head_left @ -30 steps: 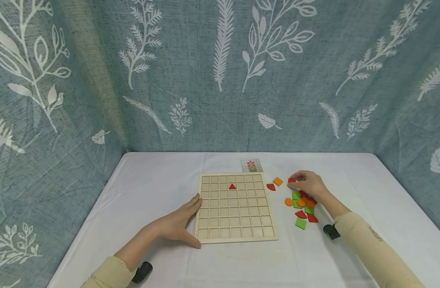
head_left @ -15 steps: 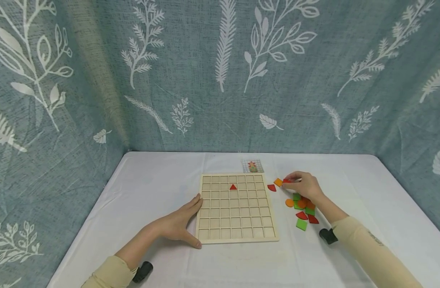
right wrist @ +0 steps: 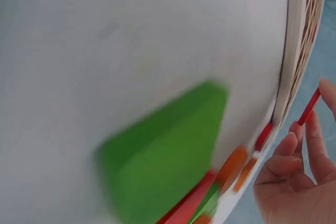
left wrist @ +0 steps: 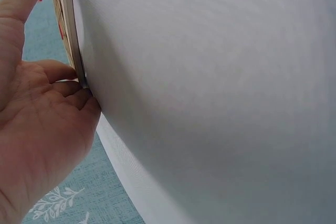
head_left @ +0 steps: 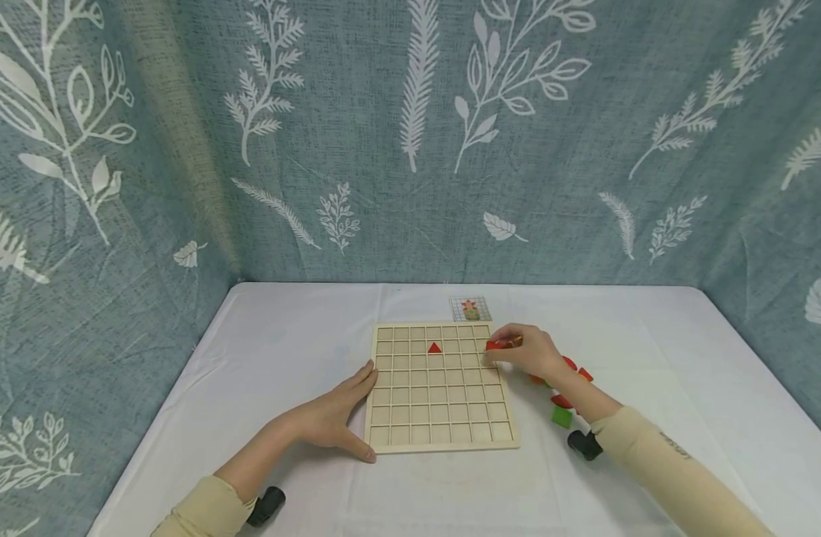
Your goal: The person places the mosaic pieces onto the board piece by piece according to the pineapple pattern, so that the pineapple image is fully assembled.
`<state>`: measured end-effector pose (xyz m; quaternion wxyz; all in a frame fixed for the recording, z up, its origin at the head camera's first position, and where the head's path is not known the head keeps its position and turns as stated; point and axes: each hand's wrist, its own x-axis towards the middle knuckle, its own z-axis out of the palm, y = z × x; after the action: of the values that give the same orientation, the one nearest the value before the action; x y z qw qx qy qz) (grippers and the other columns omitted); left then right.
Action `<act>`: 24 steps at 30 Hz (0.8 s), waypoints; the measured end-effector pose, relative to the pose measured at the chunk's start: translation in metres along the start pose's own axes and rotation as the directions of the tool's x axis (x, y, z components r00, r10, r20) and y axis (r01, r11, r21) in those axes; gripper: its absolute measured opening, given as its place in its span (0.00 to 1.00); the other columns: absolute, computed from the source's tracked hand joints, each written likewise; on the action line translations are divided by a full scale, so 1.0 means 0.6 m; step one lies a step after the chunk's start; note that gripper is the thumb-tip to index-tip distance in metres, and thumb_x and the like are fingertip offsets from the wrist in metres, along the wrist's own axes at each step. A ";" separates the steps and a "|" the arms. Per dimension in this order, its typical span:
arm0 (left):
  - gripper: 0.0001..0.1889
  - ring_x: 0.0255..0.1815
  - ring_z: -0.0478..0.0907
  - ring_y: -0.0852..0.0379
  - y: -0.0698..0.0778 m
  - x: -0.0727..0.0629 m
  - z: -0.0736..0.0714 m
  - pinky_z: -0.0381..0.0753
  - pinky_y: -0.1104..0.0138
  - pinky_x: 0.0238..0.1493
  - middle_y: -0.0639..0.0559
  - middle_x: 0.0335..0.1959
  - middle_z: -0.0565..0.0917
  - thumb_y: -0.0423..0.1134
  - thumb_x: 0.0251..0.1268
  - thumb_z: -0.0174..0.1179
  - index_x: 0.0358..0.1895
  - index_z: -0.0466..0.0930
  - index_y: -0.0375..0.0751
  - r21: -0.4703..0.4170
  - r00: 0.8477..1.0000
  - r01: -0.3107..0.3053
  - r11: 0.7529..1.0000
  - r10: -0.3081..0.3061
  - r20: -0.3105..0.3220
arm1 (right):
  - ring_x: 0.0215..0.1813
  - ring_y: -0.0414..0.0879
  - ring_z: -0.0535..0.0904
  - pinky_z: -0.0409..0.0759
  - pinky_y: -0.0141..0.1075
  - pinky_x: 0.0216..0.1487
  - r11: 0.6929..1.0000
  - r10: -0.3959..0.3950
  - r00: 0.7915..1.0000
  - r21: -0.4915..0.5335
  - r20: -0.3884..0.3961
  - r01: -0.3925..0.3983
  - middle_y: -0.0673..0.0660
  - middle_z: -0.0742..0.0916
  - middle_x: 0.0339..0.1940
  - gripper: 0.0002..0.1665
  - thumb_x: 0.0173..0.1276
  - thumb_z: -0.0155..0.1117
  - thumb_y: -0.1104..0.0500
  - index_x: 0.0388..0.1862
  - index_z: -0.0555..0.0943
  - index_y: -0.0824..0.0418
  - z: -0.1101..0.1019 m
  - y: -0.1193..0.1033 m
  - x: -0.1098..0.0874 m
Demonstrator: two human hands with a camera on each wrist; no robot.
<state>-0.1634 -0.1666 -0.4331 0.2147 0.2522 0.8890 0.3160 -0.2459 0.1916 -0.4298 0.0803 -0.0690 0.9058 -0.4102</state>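
A light wooden grid board [head_left: 444,450] lies on the white table, with one small red triangle [head_left: 434,348] in a cell of an upper row. My left hand [head_left: 336,410] has its fingers and thumb spread along the board's left side; its fingertips touch the edge in the left wrist view. Over the board's upper right edge, my right hand [head_left: 532,352] pinches a thin red piece [right wrist: 310,107] between thumb and fingers. Its full outline is hidden by the fingers.
Right of the board lie several flat pieces, among them a green piece [head_left: 561,416] and a red piece [head_left: 561,401], partly behind the right forearm. A small pattern card [head_left: 470,308] lies beyond the board. A patterned blue-green curtain [head_left: 410,224] stands behind the table.
My right hand has moved left with the red piece, from beside the loose pieces to over the board's right edge. My left hand has stayed in place.
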 end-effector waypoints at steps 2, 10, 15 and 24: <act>0.68 0.78 0.37 0.36 -0.001 0.000 -0.001 0.48 0.45 0.73 0.33 0.78 0.35 0.55 0.40 0.79 0.76 0.39 0.26 -0.001 1.000 0.000 1.000 0.000 0.002 | 0.43 0.48 0.80 0.77 0.38 0.39 1.000 -0.027 1.000 0.007 0.011 0.027 0.51 0.84 0.38 0.20 0.55 0.77 0.48 0.45 0.85 0.54 0.011 -0.008 0.003; 0.68 0.77 0.37 0.35 -0.005 0.003 -0.004 0.48 0.45 0.73 0.32 0.78 0.35 0.55 0.41 0.78 0.76 0.39 0.26 -0.002 1.000 -0.006 1.000 0.006 0.004 | 0.30 0.43 0.75 0.71 0.35 0.30 0.991 -0.136 0.988 0.004 0.077 0.136 0.49 0.82 0.32 0.14 0.56 0.77 0.52 0.39 0.86 0.55 0.052 -0.041 0.014; 0.68 0.77 0.37 0.35 -0.006 0.005 -0.005 0.48 0.45 0.73 0.33 0.78 0.35 0.56 0.40 0.78 0.76 0.39 0.27 -0.005 1.000 -0.004 1.000 0.004 0.006 | 0.32 0.42 0.74 0.72 0.35 0.32 0.974 -0.209 0.973 -0.072 0.093 0.216 0.47 0.81 0.30 0.12 0.56 0.77 0.53 0.37 0.86 0.54 0.070 -0.053 0.019; 0.68 0.78 0.36 0.37 -0.007 0.006 -0.010 0.48 0.45 0.73 0.34 0.78 0.35 0.55 0.41 0.79 0.76 0.39 0.28 -0.004 1.000 0.004 1.000 -0.004 0.014 | 0.29 0.42 0.74 0.71 0.35 0.29 0.982 -0.176 0.978 -0.053 0.113 0.183 0.47 0.81 0.27 0.13 0.57 0.77 0.55 0.41 0.87 0.54 0.077 -0.060 0.021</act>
<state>-0.1705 -0.1698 -0.4326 0.2221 0.2521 0.8874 0.3156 -0.2468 0.1319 -0.4338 0.0894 -0.1752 0.9028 -0.3824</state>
